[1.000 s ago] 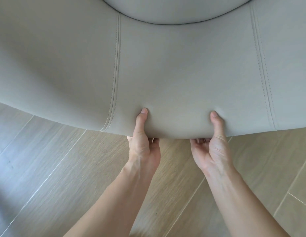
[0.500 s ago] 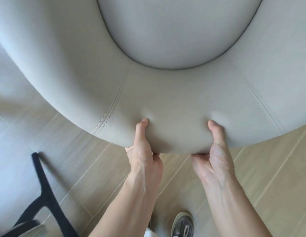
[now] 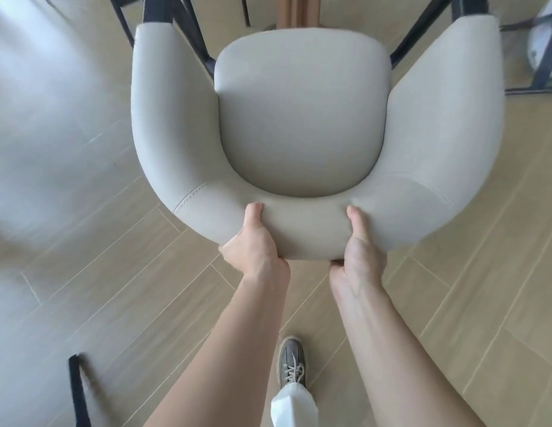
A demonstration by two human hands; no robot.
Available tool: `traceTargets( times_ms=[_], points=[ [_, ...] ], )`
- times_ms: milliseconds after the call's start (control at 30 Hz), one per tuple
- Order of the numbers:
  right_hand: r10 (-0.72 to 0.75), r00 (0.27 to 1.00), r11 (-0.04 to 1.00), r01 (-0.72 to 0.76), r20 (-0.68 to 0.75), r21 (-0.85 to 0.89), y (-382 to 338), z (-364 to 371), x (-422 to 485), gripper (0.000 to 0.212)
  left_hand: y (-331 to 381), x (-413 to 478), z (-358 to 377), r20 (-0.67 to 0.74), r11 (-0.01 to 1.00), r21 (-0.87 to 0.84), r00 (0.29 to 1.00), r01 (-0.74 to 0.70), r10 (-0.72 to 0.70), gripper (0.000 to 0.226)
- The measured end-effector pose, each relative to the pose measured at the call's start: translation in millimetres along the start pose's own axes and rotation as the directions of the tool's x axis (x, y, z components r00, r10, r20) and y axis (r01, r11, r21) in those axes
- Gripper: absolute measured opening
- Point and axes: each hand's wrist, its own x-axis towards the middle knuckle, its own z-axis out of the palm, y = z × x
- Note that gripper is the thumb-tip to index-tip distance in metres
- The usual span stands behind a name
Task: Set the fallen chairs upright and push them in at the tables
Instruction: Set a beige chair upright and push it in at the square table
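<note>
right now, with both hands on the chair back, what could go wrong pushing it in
The chair has its arm ends close to the black legs ahead, so pushing straight could knock them. The left hand and right hand grip only the middle of the backrest, so it may swing sideways. The shoe is close behind; it could catch a hidden rear leg.

No words, labels, brand marks, numbers or signs can be read anywhere in this view; the chair [image 3: 302, 118], the shoe [image 3: 291, 362] and the floor [image 3: 114, 272] show no legible marking
</note>
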Motion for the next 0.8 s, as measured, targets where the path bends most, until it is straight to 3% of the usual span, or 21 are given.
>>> traceTargets(
  times_ms=[467, 633, 800],
  points=[
    [-0.011, 0.998, 0.999, 0.008, -0.063, -0.044, -63, 148, 56, 0.047, 67, 22, 157, 0.002, 0.998, -0.03, 0.998, -0.059, 0.059, 0.068],
    [0.0, 0.996, 0.997, -0.007, -0.089, -0.078, -82, 186, 70, 0.068, 85, 26, 196, -0.012, 0.998, -0.002, 0.998, -0.065, 0.065, 0.071],
    [-0.006, 0.995, 0.994, -0.005, -0.096, -0.106, -93, 219, 89, 0.073, 100, 37, 233, -0.018, 0.998, 0.008, 0.998, -0.063, 0.063, 0.068]
  ],
)
